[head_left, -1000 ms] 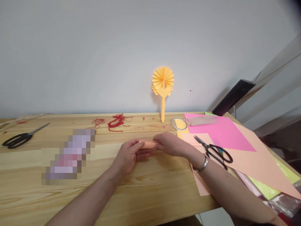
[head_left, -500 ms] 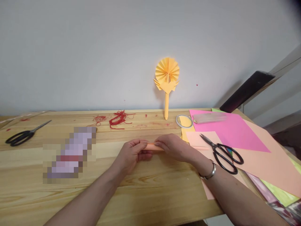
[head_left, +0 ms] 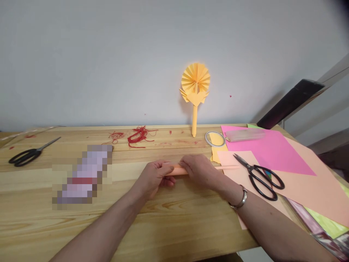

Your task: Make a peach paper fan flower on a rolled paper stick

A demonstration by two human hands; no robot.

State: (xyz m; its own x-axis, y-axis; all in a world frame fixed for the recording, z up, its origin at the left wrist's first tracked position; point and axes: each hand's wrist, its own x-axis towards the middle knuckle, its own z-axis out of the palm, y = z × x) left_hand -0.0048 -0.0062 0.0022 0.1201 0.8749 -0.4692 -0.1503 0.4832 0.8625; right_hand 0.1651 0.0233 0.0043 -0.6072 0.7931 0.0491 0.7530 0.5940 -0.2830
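Note:
Between my hands lies a thin peach paper roll, held level just above the wooden table. My left hand pinches its left end, thumb on top and fingers curled beneath. My right hand grips the right part with fingers closed over it, hiding much of the roll. A narrow peach paper strip or tube shows to the right of my right hand, over a peach sheet; whether it joins the roll I cannot tell. Black-handled scissors lie open near my right forearm.
A yellow pleated paper fan leans on the wall. Near it lie a roll of tape, a pink sheet and a clear case. Red thread, other scissors and a blurred item are on the left.
My right hand has shifted slightly along the roll, and a little more of the roll shows between my hands. The view has tilted slightly.

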